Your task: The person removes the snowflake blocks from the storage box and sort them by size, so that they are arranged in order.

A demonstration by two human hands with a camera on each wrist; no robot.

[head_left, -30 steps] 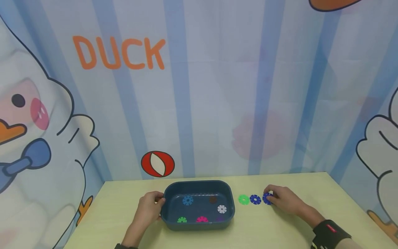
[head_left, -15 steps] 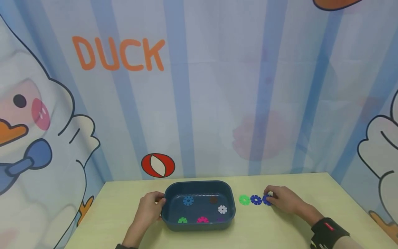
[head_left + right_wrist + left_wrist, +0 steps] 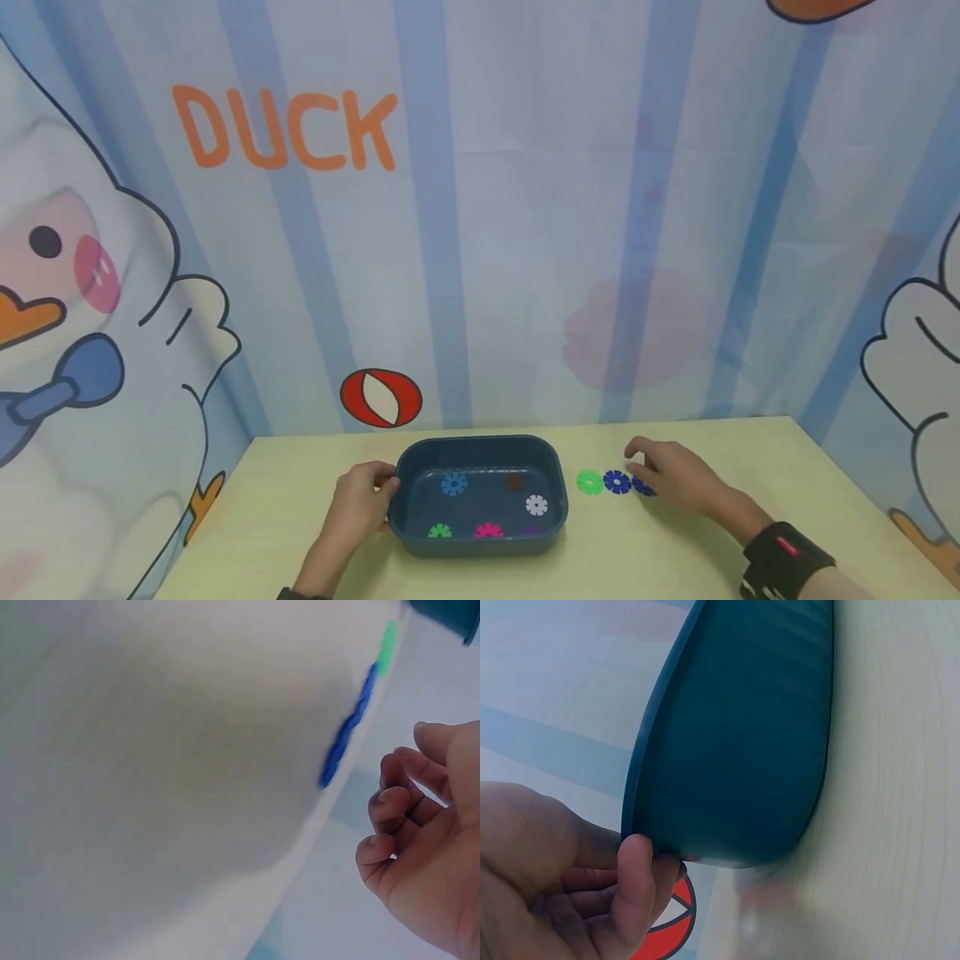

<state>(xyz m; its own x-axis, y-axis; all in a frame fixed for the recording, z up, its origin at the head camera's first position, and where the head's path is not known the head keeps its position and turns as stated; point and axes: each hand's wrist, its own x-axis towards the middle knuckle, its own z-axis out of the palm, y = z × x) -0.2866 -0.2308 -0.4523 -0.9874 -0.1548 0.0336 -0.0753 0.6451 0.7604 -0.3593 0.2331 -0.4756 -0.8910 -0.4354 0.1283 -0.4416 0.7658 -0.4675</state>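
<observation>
Hovering right hand [image 3: 671, 481], fingers loosely curled, above blue discs [image 3: 617, 482].

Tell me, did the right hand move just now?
Yes. The right hand lifted off the dark blue disc and shifted slightly left, toward the tub.

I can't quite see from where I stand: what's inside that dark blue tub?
Inside the tub lie flat snowflake discs: blue, brown, white, green, pink and a dim purple one. The near wall covers part of the front three.
</observation>
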